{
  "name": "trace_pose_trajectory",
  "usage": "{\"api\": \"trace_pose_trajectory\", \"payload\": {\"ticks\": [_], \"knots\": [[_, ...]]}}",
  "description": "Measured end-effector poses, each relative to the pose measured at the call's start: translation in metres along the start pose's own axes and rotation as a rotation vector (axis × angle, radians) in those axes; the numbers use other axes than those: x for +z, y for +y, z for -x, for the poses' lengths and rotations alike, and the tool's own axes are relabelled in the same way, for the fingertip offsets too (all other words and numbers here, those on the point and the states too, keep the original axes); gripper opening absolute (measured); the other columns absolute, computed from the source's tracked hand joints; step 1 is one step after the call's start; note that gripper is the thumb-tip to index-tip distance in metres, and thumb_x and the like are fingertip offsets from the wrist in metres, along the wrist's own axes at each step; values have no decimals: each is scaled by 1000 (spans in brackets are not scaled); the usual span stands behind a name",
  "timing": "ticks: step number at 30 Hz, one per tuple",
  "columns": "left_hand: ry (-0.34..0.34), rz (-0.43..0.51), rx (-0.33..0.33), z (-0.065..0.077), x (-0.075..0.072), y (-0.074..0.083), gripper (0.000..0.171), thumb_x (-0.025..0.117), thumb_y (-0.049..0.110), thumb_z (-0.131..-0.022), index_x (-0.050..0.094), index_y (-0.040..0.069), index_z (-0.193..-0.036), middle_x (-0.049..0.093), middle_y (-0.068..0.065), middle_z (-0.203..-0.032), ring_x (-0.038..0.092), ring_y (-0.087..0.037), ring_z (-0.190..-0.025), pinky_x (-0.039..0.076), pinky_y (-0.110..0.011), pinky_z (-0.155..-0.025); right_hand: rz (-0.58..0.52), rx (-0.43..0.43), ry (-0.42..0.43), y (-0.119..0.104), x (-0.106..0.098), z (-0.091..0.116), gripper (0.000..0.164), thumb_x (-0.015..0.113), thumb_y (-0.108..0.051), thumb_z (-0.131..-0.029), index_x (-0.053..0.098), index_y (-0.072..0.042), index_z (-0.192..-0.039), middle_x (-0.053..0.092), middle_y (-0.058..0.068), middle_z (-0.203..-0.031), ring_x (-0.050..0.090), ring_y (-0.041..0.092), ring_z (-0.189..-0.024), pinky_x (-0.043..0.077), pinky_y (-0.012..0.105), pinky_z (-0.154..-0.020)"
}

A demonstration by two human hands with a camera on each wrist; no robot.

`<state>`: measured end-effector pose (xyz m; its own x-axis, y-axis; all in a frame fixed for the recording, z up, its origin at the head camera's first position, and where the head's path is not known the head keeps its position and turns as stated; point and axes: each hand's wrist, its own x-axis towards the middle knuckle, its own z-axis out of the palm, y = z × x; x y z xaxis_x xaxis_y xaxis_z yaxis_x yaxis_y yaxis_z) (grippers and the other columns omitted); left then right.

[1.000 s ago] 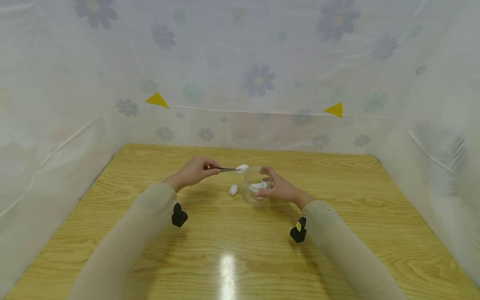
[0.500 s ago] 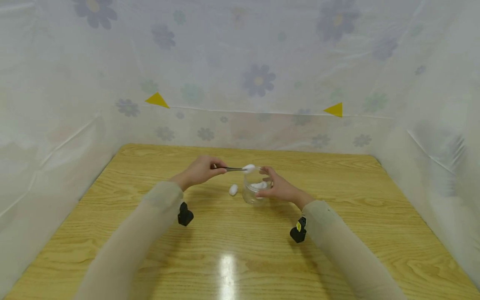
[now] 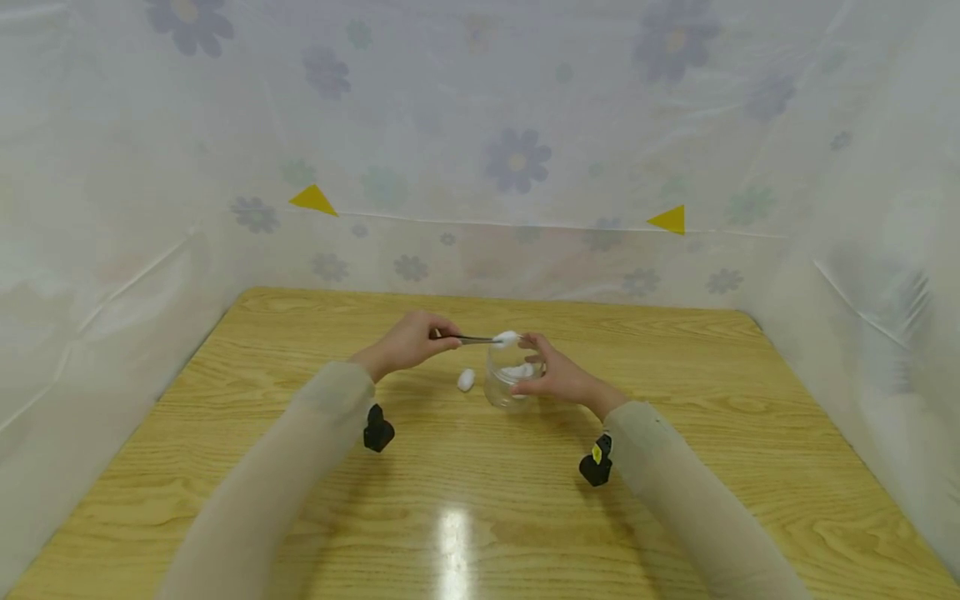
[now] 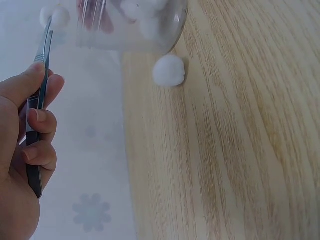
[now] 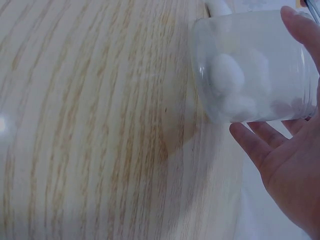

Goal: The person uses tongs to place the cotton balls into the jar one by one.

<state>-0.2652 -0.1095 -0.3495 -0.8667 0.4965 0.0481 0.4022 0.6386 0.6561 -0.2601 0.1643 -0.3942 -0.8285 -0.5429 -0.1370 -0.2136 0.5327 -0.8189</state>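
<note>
My left hand [image 3: 411, 340] grips a pair of tweezers [image 4: 40, 105], whose tips pinch a white cotton ball [image 3: 506, 339] at the mouth of a clear jar [image 3: 498, 387]. With thumb and fingers spread round its side, my right hand [image 3: 557, 372] holds the jar upright on the table. Several cotton balls [image 5: 228, 75] lie inside, seen through the wall. One loose cotton ball [image 3: 466, 380] rests on the table just left of the jar; it also shows in the left wrist view, below the jar's base.
The wood-grain table [image 3: 450, 467] has its far edge close behind the hands. White flowered sheeting [image 3: 480, 150] hangs at the back and both sides, with two yellow triangles on the back part. A black wrist camera [image 3: 378, 428] hangs beneath the left sleeve.
My left hand has moved to the right, bringing the tweezers and their cotton ball from left of the jar to over its mouth. The right hand and jar have stayed put.
</note>
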Motion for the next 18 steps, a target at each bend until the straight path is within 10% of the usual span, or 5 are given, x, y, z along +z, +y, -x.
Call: {"api": "trace_pose_trajectory", "payload": {"ticks": [18], "knots": [[-5, -5, 24, -6, 9, 2, 21, 59, 21, -93, 69, 9, -107, 68, -7, -95, 60, -24, -74, 43, -26, -61, -27, 26, 2, -2, 1, 1, 95, 69, -31, -86, 4, -7, -150, 10, 18, -154, 23, 41, -139, 30, 57, -106]]}}
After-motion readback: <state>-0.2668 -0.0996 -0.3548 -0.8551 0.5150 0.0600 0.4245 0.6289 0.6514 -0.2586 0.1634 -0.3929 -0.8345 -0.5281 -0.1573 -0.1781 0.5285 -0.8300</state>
